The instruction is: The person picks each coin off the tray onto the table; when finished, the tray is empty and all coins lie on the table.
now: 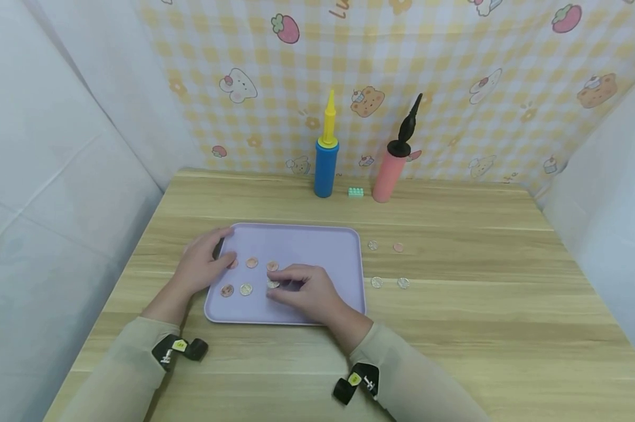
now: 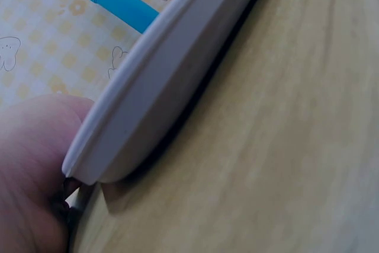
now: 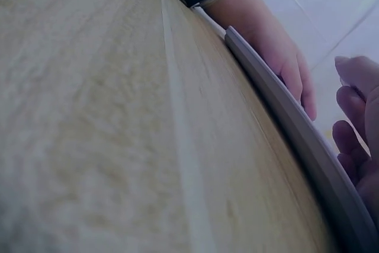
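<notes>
A shallow lilac tray (image 1: 317,246) lies on the wooden table, with copper and silver coins in two rows on its left half. My left hand (image 1: 204,264) rests at the tray's left rim. Its fingers reach the far corner, and its thumb extends inside, partly covering a copper coin (image 1: 234,264). Over the tray's middle, my right hand (image 1: 309,288) holds a silver coin (image 1: 272,284) between thumb and index finger. Just beyond those fingertips is another copper coin (image 1: 272,266). In the right wrist view, the thumb and curled fingers (image 3: 349,102) appear above the tray's edge.
Right of the tray, silver coins (image 1: 376,282) and a copper coin (image 1: 398,247) lie on the table (image 1: 465,305). At the back stand a blue and yellow hand pump (image 1: 325,170) and a pink and black pump (image 1: 389,176), with a mint toy brick (image 1: 355,192) between them.
</notes>
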### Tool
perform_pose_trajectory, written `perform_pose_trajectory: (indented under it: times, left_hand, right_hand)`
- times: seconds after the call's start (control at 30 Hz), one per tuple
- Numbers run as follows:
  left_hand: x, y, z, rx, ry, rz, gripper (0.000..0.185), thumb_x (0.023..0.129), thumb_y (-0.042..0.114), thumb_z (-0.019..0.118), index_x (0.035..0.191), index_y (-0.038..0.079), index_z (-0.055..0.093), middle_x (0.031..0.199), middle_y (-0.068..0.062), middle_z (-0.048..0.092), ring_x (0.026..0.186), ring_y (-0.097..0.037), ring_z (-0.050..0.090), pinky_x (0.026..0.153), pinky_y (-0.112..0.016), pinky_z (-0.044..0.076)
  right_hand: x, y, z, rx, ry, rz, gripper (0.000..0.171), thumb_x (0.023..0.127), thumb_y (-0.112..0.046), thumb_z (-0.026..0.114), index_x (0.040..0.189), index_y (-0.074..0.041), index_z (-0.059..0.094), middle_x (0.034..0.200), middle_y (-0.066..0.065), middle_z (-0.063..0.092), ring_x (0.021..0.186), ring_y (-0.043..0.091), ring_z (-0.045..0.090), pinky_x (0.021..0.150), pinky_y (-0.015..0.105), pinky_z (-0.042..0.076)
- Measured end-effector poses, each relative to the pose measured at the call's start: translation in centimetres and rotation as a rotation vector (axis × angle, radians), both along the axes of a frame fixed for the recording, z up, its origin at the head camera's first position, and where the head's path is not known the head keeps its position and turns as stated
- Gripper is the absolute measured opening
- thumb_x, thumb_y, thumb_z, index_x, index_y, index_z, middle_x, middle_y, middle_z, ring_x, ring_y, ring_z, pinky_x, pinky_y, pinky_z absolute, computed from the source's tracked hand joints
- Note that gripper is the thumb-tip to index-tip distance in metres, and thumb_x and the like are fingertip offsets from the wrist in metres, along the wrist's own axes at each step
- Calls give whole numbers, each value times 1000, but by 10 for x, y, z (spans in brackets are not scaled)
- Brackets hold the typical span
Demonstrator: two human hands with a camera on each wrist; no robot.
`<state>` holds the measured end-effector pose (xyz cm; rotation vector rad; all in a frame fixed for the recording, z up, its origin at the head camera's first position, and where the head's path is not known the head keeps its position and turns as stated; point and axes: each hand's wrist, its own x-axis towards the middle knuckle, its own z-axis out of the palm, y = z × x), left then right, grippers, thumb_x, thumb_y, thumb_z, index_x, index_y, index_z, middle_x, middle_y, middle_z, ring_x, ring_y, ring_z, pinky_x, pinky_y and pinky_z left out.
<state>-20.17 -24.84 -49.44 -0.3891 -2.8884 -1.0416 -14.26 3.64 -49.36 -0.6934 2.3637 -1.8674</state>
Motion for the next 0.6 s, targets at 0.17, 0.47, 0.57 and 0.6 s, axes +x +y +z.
perform_pose_trajectory:
  times: [0.17,0.47,0.57,0.6]
  left_hand:
    - [0,0,0,0,1,-1,60,103,19,67,157,1,49,160,-29,46,150,-51,37,121,-73,19]
    - [0,0,0,1,-12,3,60,104,20,66,158,1,48,162,-29,44,151,-51,35,122,-71,19]
    - [0,0,0,3,-12,1,60,104,19,66,158,1,48,162,-28,44,152,-51,35,122,-71,19]
    - [-1,0,0,3,-12,-1,60,104,19,66,158,1,48,162,-28,44,152,-51,35,122,-71,19]
  right_hand:
    - [0,0,1,15,6,-37,20,91,-13,87,111,-15,85,102,-8,81,90,9,70,79,27,58]
    - [-2,2,2,-17,-16,-27,31,91,-11,86,122,-12,82,112,-3,81,91,10,68,80,26,57]
    - [-3,2,2,-21,-34,-30,33,90,-13,88,122,-12,82,108,-3,81,89,10,69,78,26,57]
    - [-3,3,1,-21,-40,-35,33,89,-14,88,122,-12,82,105,-3,81,88,10,69,77,25,57]
